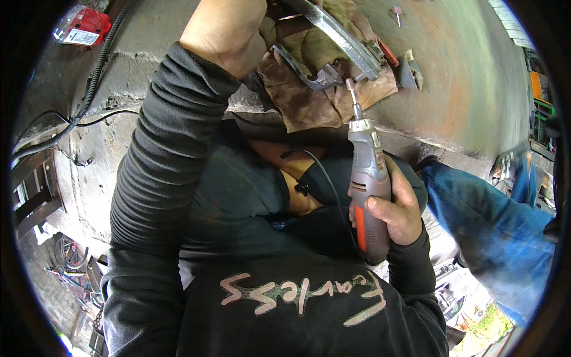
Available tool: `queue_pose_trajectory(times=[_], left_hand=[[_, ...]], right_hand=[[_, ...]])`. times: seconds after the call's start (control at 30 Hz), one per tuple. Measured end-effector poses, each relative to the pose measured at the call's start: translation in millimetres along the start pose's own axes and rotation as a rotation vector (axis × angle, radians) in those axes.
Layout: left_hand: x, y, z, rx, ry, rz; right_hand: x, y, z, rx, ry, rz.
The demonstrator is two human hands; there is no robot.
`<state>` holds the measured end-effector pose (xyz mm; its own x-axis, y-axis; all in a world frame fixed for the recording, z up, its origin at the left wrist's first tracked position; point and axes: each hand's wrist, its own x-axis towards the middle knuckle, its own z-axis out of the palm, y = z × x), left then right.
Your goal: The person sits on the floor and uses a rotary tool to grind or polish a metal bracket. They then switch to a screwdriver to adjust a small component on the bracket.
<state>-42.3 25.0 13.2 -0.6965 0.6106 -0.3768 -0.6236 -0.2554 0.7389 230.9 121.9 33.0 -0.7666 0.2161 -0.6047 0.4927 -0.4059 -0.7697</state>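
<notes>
My right hand (401, 208) is wrapped round a grey and orange rotary tool (372, 178), held upright over my lap. Its tip, a small pinkish grinding stone (350, 83), is right by the end of a curved metal part (342, 38) with a bright, shiny edge; whether they touch I cannot tell. My left hand (235, 30) reaches to the top edge of the view, its fingers curled at the metal part's far side and partly cut off. Under the part lies a stained brown leather piece (291, 104). A hooked grey arm (309, 77) of metal rests on it.
A loose mounted grinding stone (397, 16), a red-handled item (388, 52) and a grey scrap (410, 70) lie on the metal surface. A red package (88, 27) and black cables (98, 65) are at left. Someone in blue jeans (488, 220) is close on my right.
</notes>
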Motion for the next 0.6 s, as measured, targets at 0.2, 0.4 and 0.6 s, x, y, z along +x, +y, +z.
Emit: queue_pose_trajectory(times=[0.2,0.4,0.6], left_hand=[[-2.6,0.5,1.5,0.000,-0.065,0.062],[-4.4,1.4,6.7,-0.004,-0.048,0.073],[-1.5,2.4,2.4,0.029,-0.081,0.042]], right_hand=[[0.6,-11.3,-1.9,-0.036,-0.025,0.013],[2.5,-15.1,-5.5,-0.066,-0.002,0.045],[-0.7,-13.9,-12.4,-0.096,-0.093,0.041]])
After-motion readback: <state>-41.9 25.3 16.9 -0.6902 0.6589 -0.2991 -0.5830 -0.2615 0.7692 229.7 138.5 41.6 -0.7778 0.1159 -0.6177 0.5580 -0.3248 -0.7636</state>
